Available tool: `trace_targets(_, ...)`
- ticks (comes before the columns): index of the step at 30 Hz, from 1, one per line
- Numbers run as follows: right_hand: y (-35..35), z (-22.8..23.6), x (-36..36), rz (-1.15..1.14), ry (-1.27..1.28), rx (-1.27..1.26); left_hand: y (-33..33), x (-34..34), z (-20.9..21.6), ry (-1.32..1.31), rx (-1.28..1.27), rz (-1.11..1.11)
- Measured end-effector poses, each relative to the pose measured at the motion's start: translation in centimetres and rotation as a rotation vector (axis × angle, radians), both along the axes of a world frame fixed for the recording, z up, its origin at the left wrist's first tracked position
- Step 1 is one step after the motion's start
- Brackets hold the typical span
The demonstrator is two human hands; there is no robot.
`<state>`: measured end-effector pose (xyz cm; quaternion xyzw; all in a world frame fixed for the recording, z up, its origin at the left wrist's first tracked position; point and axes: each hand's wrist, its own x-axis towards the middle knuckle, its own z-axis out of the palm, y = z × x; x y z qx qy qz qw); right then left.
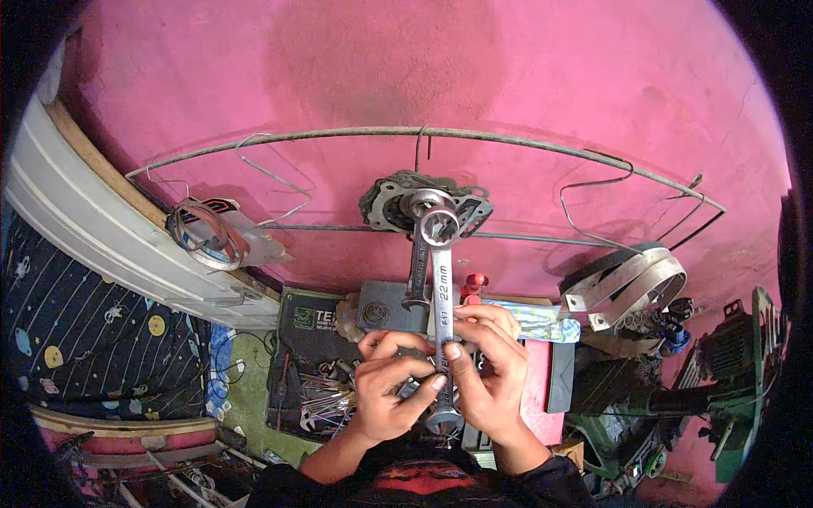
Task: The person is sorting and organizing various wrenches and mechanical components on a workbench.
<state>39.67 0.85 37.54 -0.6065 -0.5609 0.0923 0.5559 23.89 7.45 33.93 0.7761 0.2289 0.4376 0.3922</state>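
Note:
A silver combination wrench (pixel 440 279) stands upright in front of me, ring end up and open end down between my palms. My right hand (pixel 494 372) grips its shaft, thumb across the front. From the left, my left hand (pixel 388 391) closes on the lower shaft, its fingertip touching the metal. Just left of it and behind, a darker wrench (pixel 417 269) hangs beside a grey metal engine part (pixel 383 201) on the pink wall.
A curved wire rail (pixel 525 140) with hooks spans the wall. A coil of cable (pixel 201 233) hangs left, metal strap bands (pixel 631 284) right. Below are an open dark toolbox (pixel 315 372) of small tools, a grey box (pixel 383 311) and a green machine (pixel 732 356).

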Motion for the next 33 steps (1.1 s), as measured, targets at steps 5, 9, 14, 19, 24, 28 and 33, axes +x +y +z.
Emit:
trace_targets(5,1.8,-1.7,0.6,-0.009,-0.007,-0.04,1.2,0.8,-1.7,0.023,-0.059,0.063)
trace_targets(9,3.3,-3.6,0.7,-0.028,0.022,-0.046,2.2,1.1,-3.4,0.066,-0.079,0.127)
trace_targets(14,4.4,-5.1,1.0,-0.053,0.002,-0.062,3.7,1.7,-5.7,0.106,-0.085,0.214)
trace_targets(19,5.0,-6.3,1.3,-0.081,-0.017,-0.086,5.0,2.8,-7.2,0.095,-0.121,0.25)
trace_targets(24,4.6,-7.2,1.0,-0.075,-0.032,-0.133,5.2,2.5,-7.9,0.063,-0.174,0.283)
trace_targets(28,3.8,-8.5,0.8,-0.078,-0.079,-0.188,4.4,2.1,-8.8,0.097,-0.126,0.321)
trace_targets(33,1.0,-10.3,0.2,-0.09,-0.098,-0.301,3.2,-1.0,-11.5,0.193,-0.173,0.382)
